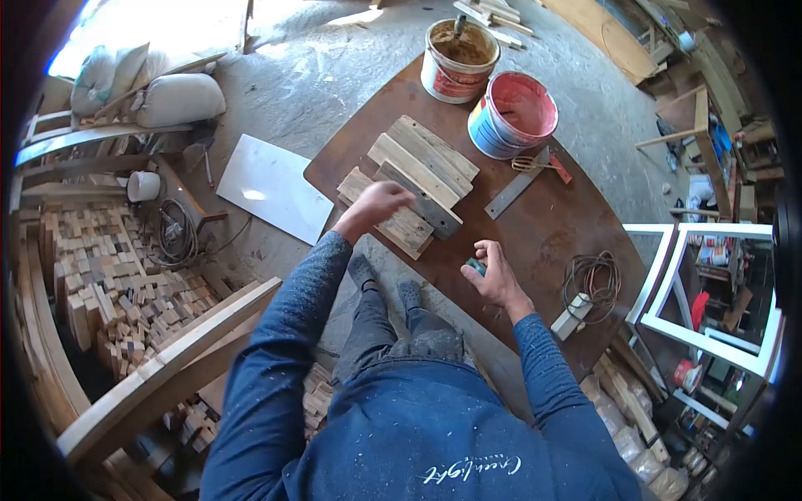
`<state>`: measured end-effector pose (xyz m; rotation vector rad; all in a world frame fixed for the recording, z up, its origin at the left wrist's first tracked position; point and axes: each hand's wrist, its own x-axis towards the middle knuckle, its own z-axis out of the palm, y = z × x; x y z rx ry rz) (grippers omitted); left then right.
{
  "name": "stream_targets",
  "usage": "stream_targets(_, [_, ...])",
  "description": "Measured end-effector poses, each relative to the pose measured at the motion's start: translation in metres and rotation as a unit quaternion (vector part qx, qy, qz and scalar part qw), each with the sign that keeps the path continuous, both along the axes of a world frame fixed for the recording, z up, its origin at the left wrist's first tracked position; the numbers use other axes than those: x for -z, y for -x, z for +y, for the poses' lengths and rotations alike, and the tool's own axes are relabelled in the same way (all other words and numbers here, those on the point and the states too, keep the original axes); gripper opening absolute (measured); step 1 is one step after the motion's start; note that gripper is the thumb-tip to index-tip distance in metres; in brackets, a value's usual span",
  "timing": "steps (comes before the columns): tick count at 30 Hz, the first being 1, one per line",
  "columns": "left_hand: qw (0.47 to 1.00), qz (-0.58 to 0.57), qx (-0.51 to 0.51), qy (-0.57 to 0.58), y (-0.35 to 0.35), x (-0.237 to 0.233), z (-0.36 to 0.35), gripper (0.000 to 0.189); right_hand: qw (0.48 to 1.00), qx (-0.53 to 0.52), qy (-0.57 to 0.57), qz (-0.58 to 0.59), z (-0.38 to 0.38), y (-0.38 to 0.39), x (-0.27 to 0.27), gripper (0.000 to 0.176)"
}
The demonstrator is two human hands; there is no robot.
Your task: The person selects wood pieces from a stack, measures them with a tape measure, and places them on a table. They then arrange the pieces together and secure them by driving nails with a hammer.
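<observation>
Clock taken with 12 straight ahead of the person. Wooden pieces [422, 164] lay side by side on the brown tabletop [547, 244], long axes running from about 10 to 4 o'clock. Left hand [382, 204] was the nearer: over the near-left part of the group, the wood's middle at roughly 2 o'clock from it. Its fingers were curled and slightly blurred; could not tell whether that grip held anything or touched the wood. A dark grey piece [436, 214] lay just beside its fingertips, near end toward 4.

Right hand [498, 280] stood apart from the wood, which lay at about 11 o'clock from it. Its grip was closed on a small green object [475, 266], between thumb and fingers; the object's long axis could not be read. From that hand, a flat metal blade [513, 194] lay near 1 o'clock, a coiled cable [595, 282] near 3.
</observation>
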<state>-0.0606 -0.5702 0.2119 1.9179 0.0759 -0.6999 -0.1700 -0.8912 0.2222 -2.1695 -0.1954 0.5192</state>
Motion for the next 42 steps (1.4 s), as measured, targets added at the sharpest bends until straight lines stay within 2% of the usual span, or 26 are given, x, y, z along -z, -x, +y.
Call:
stream_targets(1, [0.995,0.035,0.091,0.028,0.001,-0.007,-0.016,0.037,1.000,0.014,-0.023,-0.001,0.006,0.000,-0.010,0.067])
stream_targets(3, [0.965,0.024,0.214,0.148,0.029,-0.015,-0.048,0.033,0.998,0.025,-0.057,0.024,0.026,0.001,-0.029,0.068])
stream_targets(5, [0.962,-0.001,0.253,0.104,0.042,-0.010,-0.063,0.031,0.998,0.018,-0.058,0.016,0.043,-0.002,-0.044,0.069])
stream_targets(6, [0.966,0.039,0.239,0.085,0.038,-0.011,-0.059,0.029,0.998,0.036,-0.053,0.010,0.046,-0.001,-0.045,0.069])
stream_targets(9, [0.981,0.067,0.159,0.087,0.014,0.003,-0.032,0.024,0.999,0.017,0.025,-0.020,0.040,-0.003,-0.026,0.067])
stream_targets(11, [0.985,-0.143,0.067,-0.071,-0.016,0.020,0.000,0.019,0.993,0.033,0.110,-0.007,0.028,-0.007,-0.010,0.046])
stream_targets(12, [0.955,-0.250,0.013,-0.161,-0.031,0.031,0.016,0.018,0.990,0.046,0.129,-0.017,0.018,-0.006,0.003,0.042])
stream_targets(13, [0.942,-0.268,-0.049,-0.194,-0.049,0.040,0.027,0.018,0.987,0.058,0.150,-0.030,0.010,-0.009,0.014,0.039])
stream_targets(14, [0.926,-0.280,-0.070,-0.244,-0.061,0.040,0.035,0.018,0.983,0.064,0.165,-0.043,0.004,-0.014,0.022,0.038])
stream_targets(17, [0.941,-0.179,-0.055,-0.281,-0.071,0.042,0.031,0.021,0.974,0.074,0.201,-0.069,-0.005,-0.021,0.039,0.037])
stream_targets(20, [0.946,-0.196,-0.081,-0.245,-0.066,0.044,0.029,0.024,0.970,0.090,0.211,-0.080,0.001,-0.023,0.045,0.037])
stream_targets(29, [0.935,-0.213,-0.092,-0.268,-0.059,0.067,0.034,0.025,0.968,0.131,0.205,-0.067,0.014,-0.009,0.033,0.037])
stream_targets(33, [0.919,-0.232,-0.088,-0.308,-0.060,0.077,0.035,0.028,0.964,0.141,0.213,-0.075,0.023,-0.007,0.043,0.036])
stream_targets(37, [0.918,-0.218,-0.073,-0.322,-0.058,0.068,0.030,0.027,0.964,0.152,0.211,-0.057,0.019,0.001,0.054,0.035])
stream_targets(40, [0.926,-0.242,-0.077,-0.280,-0.057,0.070,0.032,0.024,0.954,0.156,0.243,-0.081,0.018,0.006,0.057,0.034])
stream_targets(42, [0.920,-0.242,-0.050,-0.303,-0.056,0.071,0.033,0.024,0.952,0.157,0.243,-0.097,0.013,0.010,0.056,0.034])
